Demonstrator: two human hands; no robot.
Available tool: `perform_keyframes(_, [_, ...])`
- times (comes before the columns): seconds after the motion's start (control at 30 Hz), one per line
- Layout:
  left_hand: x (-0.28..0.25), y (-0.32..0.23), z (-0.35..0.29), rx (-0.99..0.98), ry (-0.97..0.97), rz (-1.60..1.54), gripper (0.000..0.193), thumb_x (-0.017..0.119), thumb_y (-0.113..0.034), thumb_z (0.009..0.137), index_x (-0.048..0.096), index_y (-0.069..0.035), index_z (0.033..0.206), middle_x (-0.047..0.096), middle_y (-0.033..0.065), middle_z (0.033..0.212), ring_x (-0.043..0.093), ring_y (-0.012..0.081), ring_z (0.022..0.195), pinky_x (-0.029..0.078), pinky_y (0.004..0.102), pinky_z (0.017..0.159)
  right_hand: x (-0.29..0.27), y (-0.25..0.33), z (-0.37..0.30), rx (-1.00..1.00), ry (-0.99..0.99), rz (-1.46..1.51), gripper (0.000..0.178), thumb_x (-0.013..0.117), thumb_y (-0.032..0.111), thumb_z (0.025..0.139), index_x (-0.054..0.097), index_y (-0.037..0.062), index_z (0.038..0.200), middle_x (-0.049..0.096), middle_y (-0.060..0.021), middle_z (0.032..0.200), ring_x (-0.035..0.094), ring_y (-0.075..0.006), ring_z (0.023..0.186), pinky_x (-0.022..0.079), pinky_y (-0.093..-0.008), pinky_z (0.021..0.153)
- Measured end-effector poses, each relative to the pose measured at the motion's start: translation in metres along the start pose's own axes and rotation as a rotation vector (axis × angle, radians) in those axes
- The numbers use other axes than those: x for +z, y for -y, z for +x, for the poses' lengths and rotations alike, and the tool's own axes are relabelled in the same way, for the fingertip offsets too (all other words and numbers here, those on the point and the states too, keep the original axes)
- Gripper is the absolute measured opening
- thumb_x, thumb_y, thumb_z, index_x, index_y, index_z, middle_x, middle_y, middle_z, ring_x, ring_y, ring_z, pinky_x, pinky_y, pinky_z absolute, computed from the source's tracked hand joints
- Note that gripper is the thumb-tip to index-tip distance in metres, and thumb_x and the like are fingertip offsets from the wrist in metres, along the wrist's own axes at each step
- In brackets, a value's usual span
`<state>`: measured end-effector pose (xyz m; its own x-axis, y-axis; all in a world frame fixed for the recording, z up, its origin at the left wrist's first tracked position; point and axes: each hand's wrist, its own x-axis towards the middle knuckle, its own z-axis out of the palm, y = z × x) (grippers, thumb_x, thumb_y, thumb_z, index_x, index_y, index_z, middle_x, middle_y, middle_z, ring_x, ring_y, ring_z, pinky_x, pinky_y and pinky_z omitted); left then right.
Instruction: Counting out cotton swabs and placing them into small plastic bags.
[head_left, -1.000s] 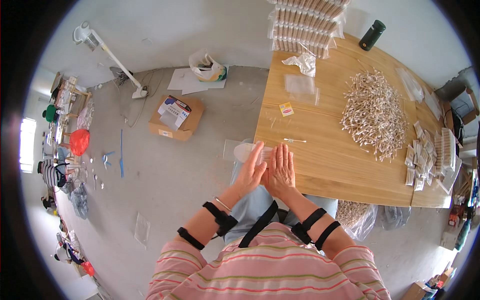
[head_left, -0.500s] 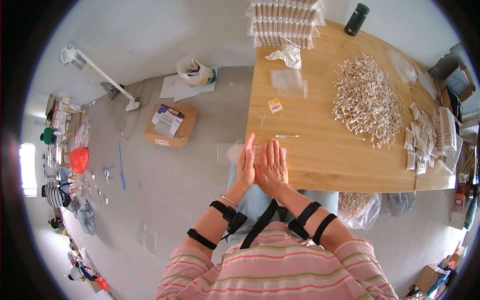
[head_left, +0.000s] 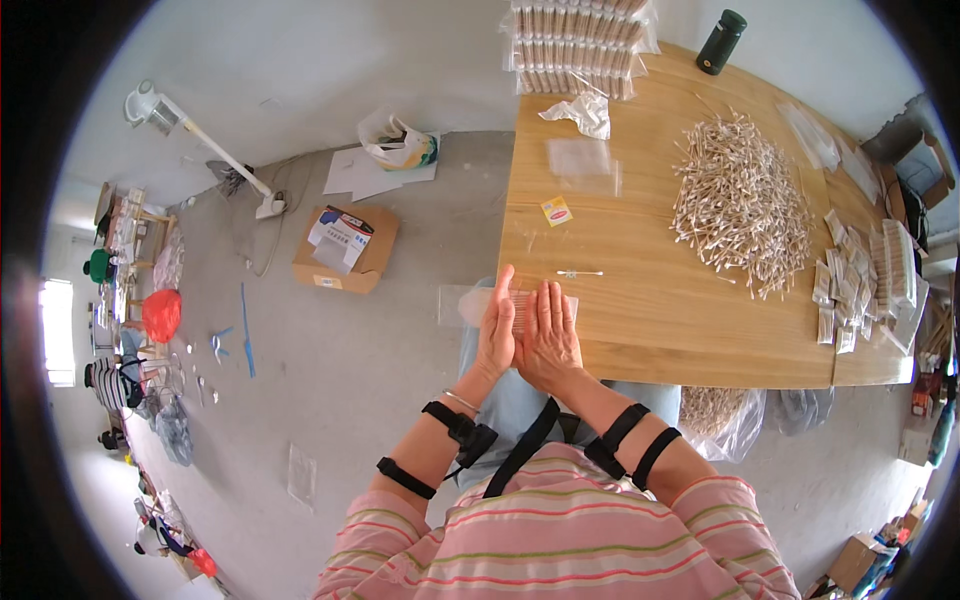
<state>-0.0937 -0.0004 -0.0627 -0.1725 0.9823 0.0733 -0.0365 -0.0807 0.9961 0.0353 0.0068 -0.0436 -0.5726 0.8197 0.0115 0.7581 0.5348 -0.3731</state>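
At the near left edge of the table, a bundle of cotton swabs [head_left: 520, 312] lies between my two hands. Flat on the bundle rests my right hand [head_left: 551, 338], its fingers stretched out side by side. My left hand [head_left: 497, 328] stands on edge against the bundle's left side, fingers straight. From beyond the left hand a clear plastic bag [head_left: 453, 306] sticks out past the table edge; how far it encloses the swabs is hidden. Just ahead of my fingers a few loose swabs [head_left: 580, 273] lie on the wood.
A large heap of swabs [head_left: 742, 205] covers the table's right part, with small filled packets [head_left: 848, 285] beyond it. Clear bags [head_left: 582, 163], a yellow-and-white card [head_left: 556, 210] and stacked swab packs [head_left: 580, 50] lie farther off. A dark bottle [head_left: 721, 42] stands at the back.
The whole view has shifted very slightly. My hands keep the same pose against the swab bundle.
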Motion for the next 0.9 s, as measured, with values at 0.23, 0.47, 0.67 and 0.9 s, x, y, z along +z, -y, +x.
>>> perform_keyframes(0.23, [-0.057, -0.06, 0.01, 0.08, 0.291, 1.122, 0.076, 0.067, -0.005, 0.071, 0.037, 0.0, 0.141, 0.034, 0.0158, 0.149, 0.023, 0.0334, 0.142, 0.023, 0.0422, 0.116, -0.004, -0.001, 0.0, 0.002, 0.016, -0.021, 0.079, 0.049, 0.038, 0.088, 0.023, -0.0147, 0.141, 0.014, -0.031, 0.151, 0.009, -0.0441, 0.143, 0.009, -0.0502, 0.117])
perform_keyframes(0.47, [-0.068, -0.056, 0.02, 0.095, 0.398, 1.178, 0.058, 0.069, -0.007, 0.07, 0.052, 0.0, 0.125, 0.047, 0.0124, 0.138, 0.03, 0.0292, 0.139, 0.025, 0.0412, 0.117, 0.004, 0.007, 0.004, -0.005, -0.018, 0.054, 0.079, 0.049, 0.037, 0.088, 0.023, -0.015, 0.141, 0.016, -0.0322, 0.15, 0.01, -0.0454, 0.142, 0.009, -0.0504, 0.117])
perform_keyframes(0.67, [-0.065, -0.062, 0.026, 0.163, 0.427, 1.24, 0.056, 0.072, -0.013, 0.069, 0.055, -0.002, 0.121, 0.051, 0.0106, 0.134, 0.035, 0.0277, 0.136, 0.024, 0.042, 0.117, 0.007, 0.017, 0.012, 0.0, -0.048, 0.044, 0.077, 0.047, 0.036, 0.089, 0.023, -0.0158, 0.14, 0.016, -0.0344, 0.149, 0.01, -0.0469, 0.142, 0.009, -0.0514, 0.116])
perform_keyframes(0.9, [-0.072, -0.054, 0.02, 0.166, 0.364, 1.178, 0.066, 0.077, -0.017, 0.066, 0.053, -0.006, 0.126, 0.048, 0.0108, 0.137, 0.034, 0.0285, 0.137, 0.023, 0.0459, 0.117, 0.018, 0.033, 0.015, -0.022, -0.042, 0.068, 0.078, 0.049, 0.035, 0.087, 0.021, -0.0158, 0.14, 0.014, -0.0337, 0.15, 0.007, -0.0465, 0.143, 0.006, -0.0515, 0.117])
